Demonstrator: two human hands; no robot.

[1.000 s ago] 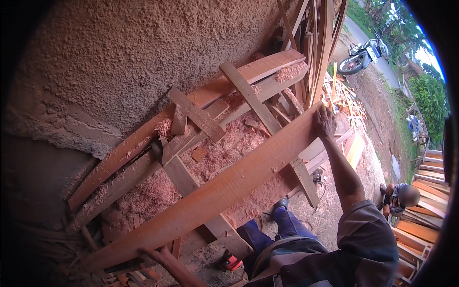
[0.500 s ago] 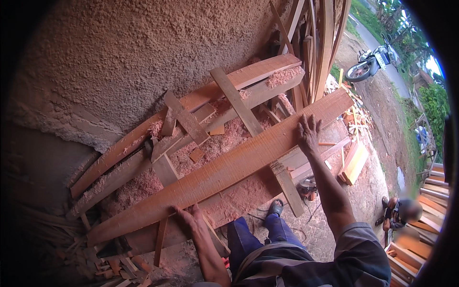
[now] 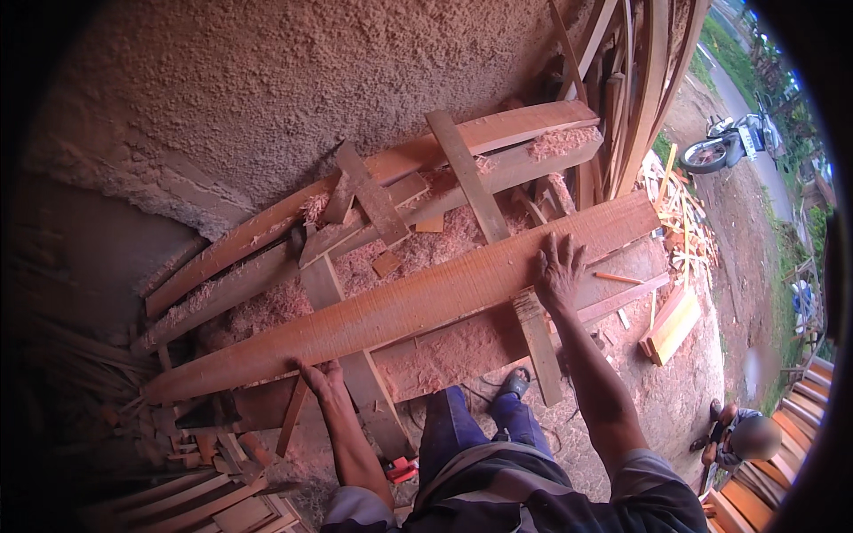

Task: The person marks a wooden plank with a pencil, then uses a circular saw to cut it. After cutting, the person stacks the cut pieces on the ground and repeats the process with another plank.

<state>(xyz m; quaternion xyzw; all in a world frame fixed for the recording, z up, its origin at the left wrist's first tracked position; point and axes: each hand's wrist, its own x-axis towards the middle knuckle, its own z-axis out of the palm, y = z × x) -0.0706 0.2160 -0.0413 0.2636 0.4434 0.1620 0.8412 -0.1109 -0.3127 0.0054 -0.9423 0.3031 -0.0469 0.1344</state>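
Observation:
A long, slightly curved reddish-brown plank point(image 3: 400, 306) lies slantwise before me across wooden crosspieces, its left end narrowing. My right hand point(image 3: 560, 274) rests flat on its upper face toward the right end, fingers spread. At the near edge, left of the middle, my left hand point(image 3: 324, 380) holds the plank from below, its fingers partly hidden. Beneath it runs a wide board point(image 3: 444, 362) strewn with pink shavings. One short crosspiece point(image 3: 538, 348) sticks out toward me near my right forearm, another point(image 3: 378, 404) beside my left forearm.
Behind the plank, more curved beams point(image 3: 498, 127) lie along a rough wall point(image 3: 267, 89). Tall boards point(image 3: 653, 98) lean at the back right. A red object point(image 3: 400, 469) lies by my legs. Offcuts point(image 3: 673, 324), a motorcycle point(image 3: 733, 147) and a seated person point(image 3: 739, 435) are to the right.
The plank has slid to the left over the crosspieces, and both my hands have moved left with it. My view has shifted, so the surroundings sit further right in the picture.

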